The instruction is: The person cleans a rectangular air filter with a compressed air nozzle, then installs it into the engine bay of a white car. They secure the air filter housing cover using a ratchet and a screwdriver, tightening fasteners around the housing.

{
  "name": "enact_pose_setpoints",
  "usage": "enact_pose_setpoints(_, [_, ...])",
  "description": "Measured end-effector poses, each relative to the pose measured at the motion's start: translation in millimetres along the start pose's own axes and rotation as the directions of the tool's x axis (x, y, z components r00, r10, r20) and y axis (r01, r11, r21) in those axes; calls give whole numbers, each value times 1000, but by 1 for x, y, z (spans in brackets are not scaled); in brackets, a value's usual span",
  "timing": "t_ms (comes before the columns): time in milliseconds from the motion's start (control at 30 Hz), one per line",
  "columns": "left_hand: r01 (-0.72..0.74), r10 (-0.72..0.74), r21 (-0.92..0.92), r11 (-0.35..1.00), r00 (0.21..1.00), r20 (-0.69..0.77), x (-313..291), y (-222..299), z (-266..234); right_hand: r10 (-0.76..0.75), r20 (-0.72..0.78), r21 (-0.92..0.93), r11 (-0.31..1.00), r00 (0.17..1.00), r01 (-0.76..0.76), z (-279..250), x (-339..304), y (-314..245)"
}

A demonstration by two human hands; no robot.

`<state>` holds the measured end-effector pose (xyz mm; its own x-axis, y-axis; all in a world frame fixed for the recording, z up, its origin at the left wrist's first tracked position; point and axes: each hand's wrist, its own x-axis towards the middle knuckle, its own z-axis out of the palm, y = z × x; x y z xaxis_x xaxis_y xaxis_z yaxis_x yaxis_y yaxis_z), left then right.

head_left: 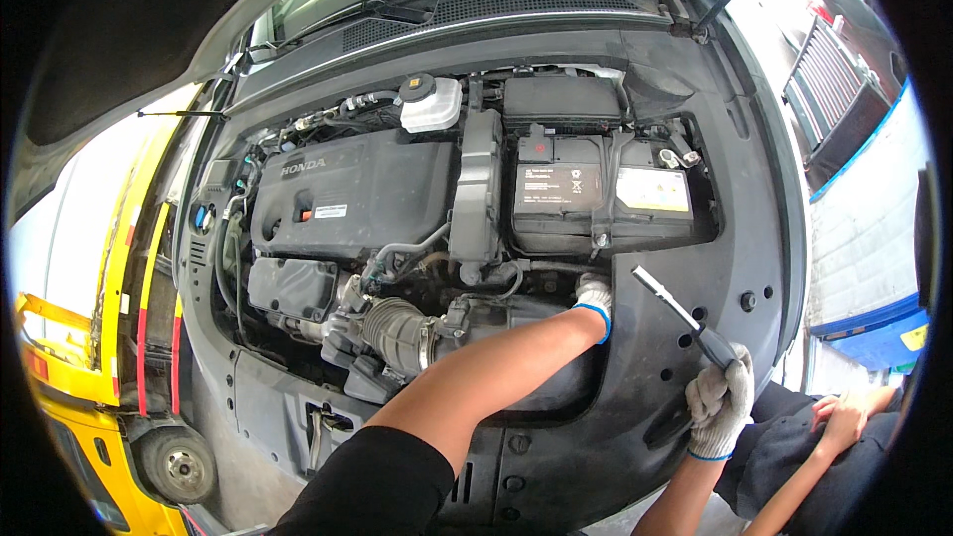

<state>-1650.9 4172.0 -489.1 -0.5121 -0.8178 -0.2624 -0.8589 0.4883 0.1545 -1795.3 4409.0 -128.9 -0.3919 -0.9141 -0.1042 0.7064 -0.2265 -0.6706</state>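
My left arm reaches across the open engine bay. My left hand (595,292), in a white knit glove with a blue cuff, is down in the gap in front of the car battery (558,189). Its fingers are mostly hidden there, and what they touch cannot be made out. Over the dark front panel (635,377), my right hand (721,395), gloved alike, is closed around the dark handle of a long tool (673,308) with a silver shaft. The shaft points up and left toward the battery; its exact kind is unclear.
Left of the battery lie the engine cover (357,194) and a ribbed air intake hose (395,335). Behind them is a white fluid reservoir (432,107). The raised hood (109,50) hangs at upper left. Another person's hand (846,419) rests at lower right. A yellow vehicle (74,437) stands left.
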Motion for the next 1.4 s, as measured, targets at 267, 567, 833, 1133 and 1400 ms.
enact_pose_setpoints(267, [-32, 32, -9, 999, 999, 30, 2, 14, -11, -23, -32, -33, 999, 999, 22, 0, -1, -1])
enact_pose_setpoints(567, [-54, 53, 4, 999, 998, 46, 0, 17, -12, -15, -47, -10, 1000, 999, 15, 2, -2, 1])
enact_pose_setpoints(833, [-76, 75, 34, 996, 996, 51, 1, 24, -4, -19, -16, -4, 1000, 1000, 19, -2, -2, 0])
enact_pose_setpoints(1133, [-99, 77, 175, 980, 989, 127, 18, 49, 12, -13, -28, -21, 1000, 1000, 13, -1, -2, 0])
enact_pose_setpoints(1400, [-49, 51, 27, 998, 997, -51, -6, -28, 5, 26, -8, 0, 1000, 1000, -26, 12, 0, 5])
